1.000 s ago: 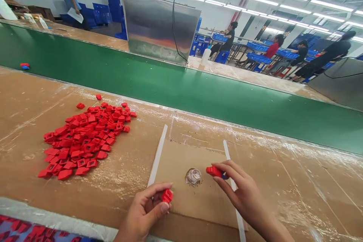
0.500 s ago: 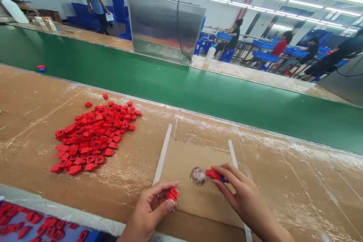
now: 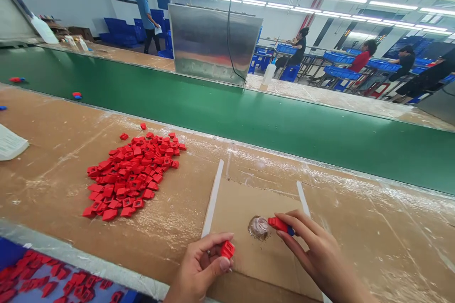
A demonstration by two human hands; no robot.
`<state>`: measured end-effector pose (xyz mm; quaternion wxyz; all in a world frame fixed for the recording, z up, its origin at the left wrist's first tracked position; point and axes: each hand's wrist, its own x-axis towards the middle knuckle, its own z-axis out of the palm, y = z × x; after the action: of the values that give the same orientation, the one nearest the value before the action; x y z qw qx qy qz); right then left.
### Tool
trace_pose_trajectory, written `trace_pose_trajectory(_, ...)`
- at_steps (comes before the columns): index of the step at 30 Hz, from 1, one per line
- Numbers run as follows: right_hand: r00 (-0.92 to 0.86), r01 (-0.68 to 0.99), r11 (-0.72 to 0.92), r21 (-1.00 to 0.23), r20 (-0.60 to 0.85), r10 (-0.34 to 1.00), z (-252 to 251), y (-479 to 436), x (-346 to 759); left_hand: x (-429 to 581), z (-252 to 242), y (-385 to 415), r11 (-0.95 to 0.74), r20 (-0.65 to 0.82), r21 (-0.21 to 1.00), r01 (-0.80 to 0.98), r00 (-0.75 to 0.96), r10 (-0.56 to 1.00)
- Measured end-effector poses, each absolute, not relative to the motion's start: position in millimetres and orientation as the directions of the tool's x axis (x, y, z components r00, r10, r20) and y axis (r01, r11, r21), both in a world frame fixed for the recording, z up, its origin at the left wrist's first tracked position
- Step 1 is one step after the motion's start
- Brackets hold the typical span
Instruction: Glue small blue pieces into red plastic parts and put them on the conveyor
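At far left, a sheet of white paper (image 3: pixel 9 142) has come into view on the counter (image 3: pixel 373 236), a brown surface under clear film. Beyond it, on a green conveyor belt (image 3: pixel 213 104), a second red-and-blue piece (image 3: pixel 77 95) is now seen, the first (image 3: pixel 16 79) lying further left. A blue tray (image 3: pixel 10 252) of red parts is held at the near edge, and a loose heap of red plastic pieces (image 3: pixel 133 175) lies on the counter. A red square plastic part (image 3: pixel 227 249) is grasped by the left hand (image 3: pixel 199 270). A red-and-blue plastic part (image 3: pixel 279 225) is pinched by the right hand (image 3: pixel 323 258), its red tip touching a small clear round object (image 3: pixel 258 227) on a tan cardboard sheet (image 3: pixel 245 203) between two white strips.
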<state>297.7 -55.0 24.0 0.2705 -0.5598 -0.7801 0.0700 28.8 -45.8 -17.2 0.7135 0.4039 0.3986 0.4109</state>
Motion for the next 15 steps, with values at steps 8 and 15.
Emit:
trace_pose_trajectory(8,-0.234,0.83,0.429,-0.356,0.475,0.848,19,-49,295,30,-29,-50,0.356,-0.192,0.829,-0.431,0.379,0.905)
trace_pose_trajectory(15,-0.191,0.824,0.422,-0.379,0.516,0.835,27,-46,295,31,-30,-49,0.326,-0.158,0.841,-0.431,0.381,0.911)
